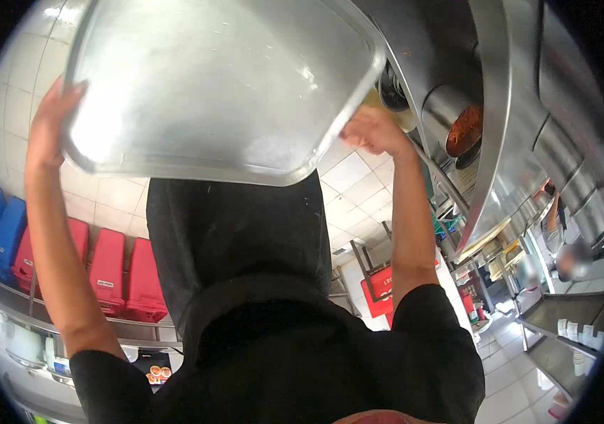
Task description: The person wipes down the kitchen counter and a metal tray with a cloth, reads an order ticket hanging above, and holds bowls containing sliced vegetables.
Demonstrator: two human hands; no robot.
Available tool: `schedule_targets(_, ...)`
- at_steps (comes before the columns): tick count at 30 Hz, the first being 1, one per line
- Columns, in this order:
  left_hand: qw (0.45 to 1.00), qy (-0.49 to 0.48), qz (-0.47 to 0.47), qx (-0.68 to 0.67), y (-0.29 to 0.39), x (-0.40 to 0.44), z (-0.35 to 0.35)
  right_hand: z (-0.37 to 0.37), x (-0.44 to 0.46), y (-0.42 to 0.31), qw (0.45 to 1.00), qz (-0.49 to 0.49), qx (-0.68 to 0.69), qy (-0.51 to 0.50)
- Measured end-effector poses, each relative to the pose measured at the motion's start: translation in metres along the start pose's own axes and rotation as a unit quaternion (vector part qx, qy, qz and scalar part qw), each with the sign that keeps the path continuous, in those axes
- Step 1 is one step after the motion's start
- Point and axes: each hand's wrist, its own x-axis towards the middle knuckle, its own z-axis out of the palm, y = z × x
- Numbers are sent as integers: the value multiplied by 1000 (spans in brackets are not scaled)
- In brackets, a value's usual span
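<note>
A large shiny metal tray (217,92) with a raised rim is held out in front of my body, tilted so its broad face shows. My left hand (54,124) is closed around the tray's left edge, fingertips curling over the rim. At the opposite side, my right hand (374,131) meets the lower right edge with fingers bent against it; part of those fingers is hidden by the tray. A few small flecks and scratches mark the tray's face.
At the right stands a steel counter with a round metal pot (450,116) holding orange-red food. Red bins (107,272) and blue bins (5,233) line the left. White floor tiles (348,173) show below. Another person (553,219) is far right, near a shelf (570,311).
</note>
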Motion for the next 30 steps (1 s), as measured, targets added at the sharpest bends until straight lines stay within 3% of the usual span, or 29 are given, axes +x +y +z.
schedule_targets(1, 1000, 26, -1, 2, -3, -13, -13, -6, 11, -1, 988, -127, -71, 57)
schedule_targets(2, 999, 42, -14, -15, -7, -26, -24, -22, 9, -1, 920, -252, -279, 107)
schedule_targets(3, 995, 86, -10, -59, -13, -39, -29, -37, 7, -2, 785, -347, -466, 213)
schedule_targets(5, 989, 121, -11, -85, -38, -52, -44, -35, -24, -52, 843, -140, -315, 413)
schedule_targets(6, 986, 136, -12, -97, -53, -56, -50, -27, -22, -62, 881, -58, -127, 452)
schedule_targets(7, 981, 152, -20, -115, -66, -60, -52, -19, -20, -72, 858, 4, 77, 508)
schedule_targets(8, 976, 169, -27, -132, -78, -63, -51, -17, -14, -70, 837, -17, 109, 537)
schedule_targets(10, 968, 185, -41, -165, -99, -64, -45, -22, 2, -58, 809, -122, -52, 573)
schedule_targets(11, 965, 186, -48, -180, -109, -63, -40, -28, 20, -45, 769, -201, -240, 558)
schedule_targets(12, 962, 185, -55, -194, -119, -62, -37, -35, 40, -30, 695, -271, -417, 520)
schedule_targets(14, 964, 173, -53, -193, -136, -58, -34, -61, 80, 14, 731, -144, -456, 486)
schedule_targets(17, 964, 165, -55, -201, -156, -56, -31, -86, 145, 14, 736, -148, -430, 501)
schedule_targets(19, 963, 176, -80, -185, -164, -58, -27, -122, 197, 50, 757, -117, -361, 533)
schedule_targets(20, 962, 186, -87, -180, -166, -57, -23, -133, 228, 55, 731, -109, -373, 561)
schedule_targets(22, 959, 173, -85, -209, -166, -53, -8, -140, 277, 44, 676, -87, -397, 615)
schedule_targets(24, 956, 163, -96, -224, -167, -49, 4, -65, 290, -57, 691, -83, -401, 595)
schedule_targets(27, 951, 171, -114, -232, -167, -41, 25, -57, 304, -100, 740, -201, -473, 434)
schedule_targets(30, 949, 179, -119, -231, -150, -36, 43, -109, 313, -84, 695, -311, -500, 413)
